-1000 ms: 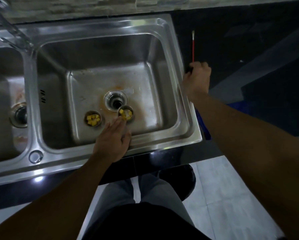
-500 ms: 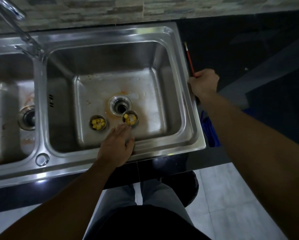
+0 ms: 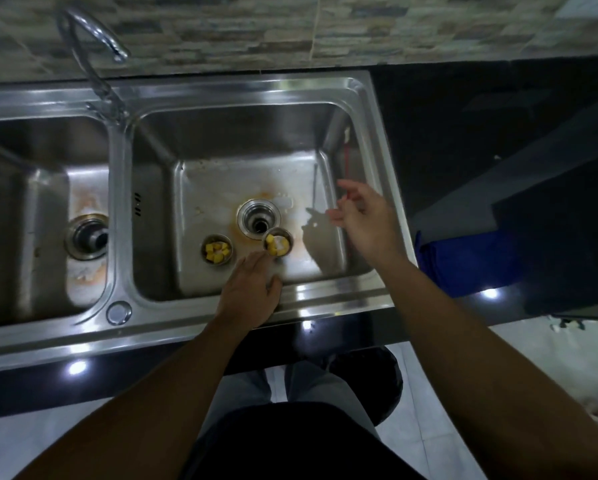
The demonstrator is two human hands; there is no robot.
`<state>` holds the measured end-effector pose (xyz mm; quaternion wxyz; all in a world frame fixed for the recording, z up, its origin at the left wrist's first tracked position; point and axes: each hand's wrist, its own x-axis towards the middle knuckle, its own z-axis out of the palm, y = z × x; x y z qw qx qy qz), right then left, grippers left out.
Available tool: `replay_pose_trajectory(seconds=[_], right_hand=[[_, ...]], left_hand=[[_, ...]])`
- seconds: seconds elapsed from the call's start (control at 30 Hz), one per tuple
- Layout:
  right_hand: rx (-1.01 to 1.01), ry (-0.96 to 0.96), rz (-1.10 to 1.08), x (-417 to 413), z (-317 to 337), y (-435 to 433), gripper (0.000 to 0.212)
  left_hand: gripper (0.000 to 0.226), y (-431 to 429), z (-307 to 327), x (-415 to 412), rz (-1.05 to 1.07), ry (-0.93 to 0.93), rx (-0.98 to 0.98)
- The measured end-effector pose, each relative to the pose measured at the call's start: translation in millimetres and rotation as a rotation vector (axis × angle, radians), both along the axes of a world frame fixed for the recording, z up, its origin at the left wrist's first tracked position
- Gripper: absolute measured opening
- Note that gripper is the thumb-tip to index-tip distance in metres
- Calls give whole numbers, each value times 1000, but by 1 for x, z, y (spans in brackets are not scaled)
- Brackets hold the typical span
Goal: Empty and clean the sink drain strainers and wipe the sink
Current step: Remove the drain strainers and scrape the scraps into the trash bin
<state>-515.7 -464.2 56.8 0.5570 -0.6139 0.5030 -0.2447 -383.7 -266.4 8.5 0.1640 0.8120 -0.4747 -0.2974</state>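
Two small metal strainers full of yellow food bits stand on the floor of the right basin (image 3: 328, 133): one (image 3: 217, 249) left of the open drain hole (image 3: 259, 219), the other (image 3: 278, 241) just in front of it. My left hand (image 3: 250, 291) reaches over the sink's front rim, fingers apart, fingertips at the near edge of the second strainer without gripping it. My right hand (image 3: 363, 220) hovers over the basin's right side and pinches a thin red-handled brush (image 3: 347, 157) that points away from me.
The left basin (image 3: 10, 202) has its own drain (image 3: 87, 237) and orange stains. A curved tap (image 3: 93, 46) rises at the back between the basins. A blue cloth (image 3: 463, 261) lies on the black counter at right. A dark bin (image 3: 384, 379) stands on the floor.
My right hand has lifted the red-handled brush off the counter and brought it left over the right basin. My left hand has stayed by the strainer.
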Motion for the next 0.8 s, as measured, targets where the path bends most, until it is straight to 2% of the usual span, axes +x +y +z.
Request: replay_pose_trajectory(seconds=[0.07,0.17,0.23,0.33,0.4,0.5,0.63,0.7,0.8], right_hand=[[87,-40,-6,12,2,20,31],[184,-141,-6,20,3,44,30],[183,-204,5,26,0,64,23],[58,-217,2,31,-14,93,16],[0,-142,-11,32,-26,110,11],[-177,23,23,30,-43,129,20],[-384,181,187,32,-51,141,39],[-494,214,257,31,-51,144,40],[-617,278,319,30,-51,147,37]], left_hand=[[42,7,0,12,-1,-24,-1],[48,15,-3,31,62,-29,75],[47,21,-9,47,77,-32,122],[42,25,-17,74,187,37,177],[44,26,-24,92,216,63,250],[43,27,-29,113,216,63,326],[45,23,-41,131,195,56,345],[55,19,-51,138,186,69,335],[87,13,-65,143,185,122,328]])
